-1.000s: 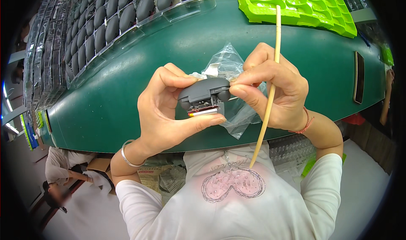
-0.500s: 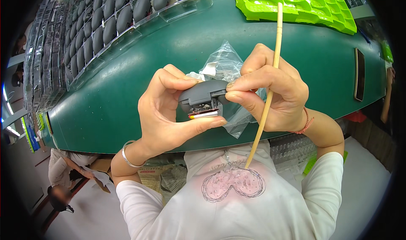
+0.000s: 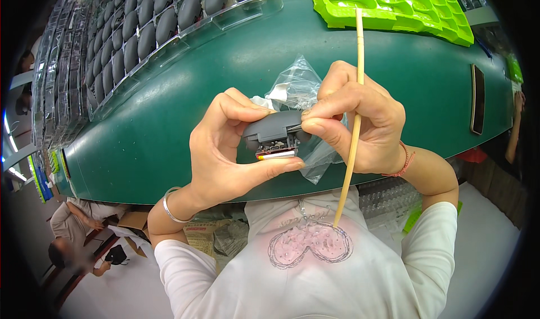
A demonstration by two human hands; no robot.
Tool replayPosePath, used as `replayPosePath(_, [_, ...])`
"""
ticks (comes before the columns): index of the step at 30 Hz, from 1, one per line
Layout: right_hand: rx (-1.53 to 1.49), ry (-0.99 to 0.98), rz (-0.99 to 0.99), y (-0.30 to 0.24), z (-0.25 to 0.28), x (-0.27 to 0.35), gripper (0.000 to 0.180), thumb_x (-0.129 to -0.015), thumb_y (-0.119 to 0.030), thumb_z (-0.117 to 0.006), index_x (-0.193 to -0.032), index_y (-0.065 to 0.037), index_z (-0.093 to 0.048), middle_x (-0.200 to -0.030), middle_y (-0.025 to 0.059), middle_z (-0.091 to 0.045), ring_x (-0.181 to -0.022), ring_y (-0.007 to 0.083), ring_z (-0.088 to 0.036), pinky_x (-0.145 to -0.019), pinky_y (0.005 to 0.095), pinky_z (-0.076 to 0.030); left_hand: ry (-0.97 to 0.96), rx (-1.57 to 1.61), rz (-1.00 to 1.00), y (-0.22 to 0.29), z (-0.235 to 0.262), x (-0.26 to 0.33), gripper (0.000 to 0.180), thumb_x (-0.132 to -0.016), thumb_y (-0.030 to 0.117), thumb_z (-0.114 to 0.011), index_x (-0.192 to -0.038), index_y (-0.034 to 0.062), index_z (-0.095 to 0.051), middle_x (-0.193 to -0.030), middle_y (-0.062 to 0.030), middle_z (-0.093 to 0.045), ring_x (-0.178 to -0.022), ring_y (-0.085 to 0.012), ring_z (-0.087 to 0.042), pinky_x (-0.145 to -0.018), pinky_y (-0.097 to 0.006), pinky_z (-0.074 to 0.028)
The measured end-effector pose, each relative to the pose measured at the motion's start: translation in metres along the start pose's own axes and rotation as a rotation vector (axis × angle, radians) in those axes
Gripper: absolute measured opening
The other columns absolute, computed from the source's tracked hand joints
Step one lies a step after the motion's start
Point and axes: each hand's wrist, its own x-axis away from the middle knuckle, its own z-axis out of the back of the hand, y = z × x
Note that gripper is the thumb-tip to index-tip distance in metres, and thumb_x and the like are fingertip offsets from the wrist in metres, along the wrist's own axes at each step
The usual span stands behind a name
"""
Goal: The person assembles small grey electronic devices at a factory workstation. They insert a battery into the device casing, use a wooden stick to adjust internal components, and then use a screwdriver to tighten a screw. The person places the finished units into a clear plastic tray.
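My left hand grips a dark grey rounded plastic device between thumb and fingers. A slot-like port, a circuit board edge and a thin white and yellow strip show at its open lower side, just above my left thumb. With thumb and forefinger, my right hand pinches the device's right edge. Tucked across that same hand is a long wooden stick, slanting from near the green tray down in front of my shirt. Behind the device a clear plastic bag lies crumpled on the green table.
Clear trays filled with dark grey rounded shells are stacked at the far left. A bright green moulded tray lies at the far right, and a dark phone-like slab rests near the right edge. Another person is at the lower left.
Both hands and the device have shifted slightly; the device's front has tilted to show more of its inside. The stick's top has swung a little left. The person at lower left has moved.
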Motion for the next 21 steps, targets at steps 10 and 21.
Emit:
replayPosePath(10, [0.268, 0.047, 0.17, 0.008, -0.006, 0.008, 0.024, -0.075, 0.0, -0.078, -0.097, -0.001, -0.069, -0.074, 0.007, -0.06, -0.062, 0.015, -0.052, -0.052, 0.0255, -0.04, 0.041, -0.018, -0.003, -0.002, 0.0, 0.0, 0.056, -0.061, 0.0, -0.088, -0.101, 0.0025, -0.05, -0.095, -0.0079, -0.053, -0.087, -0.0127, -0.054, -0.082, -0.027, -0.046])
replayPosePath(21, [0.108, -0.023, -0.034, -0.002, 0.033, -0.017, 0.038, -0.098, -0.023, -0.055, -0.118, 0.01, -0.058, -0.088, 0.0116, -0.062, -0.07, 0.0114, -0.052, -0.063, 0.025, -0.043, 0.063, -0.054, -0.106, -0.003, 0.012, -0.002, 0.053, -0.064, 0.0, -0.088, -0.102, -0.0013, -0.051, -0.096, -0.0103, -0.055, -0.09, -0.0168, -0.063, -0.081, -0.028, -0.053])
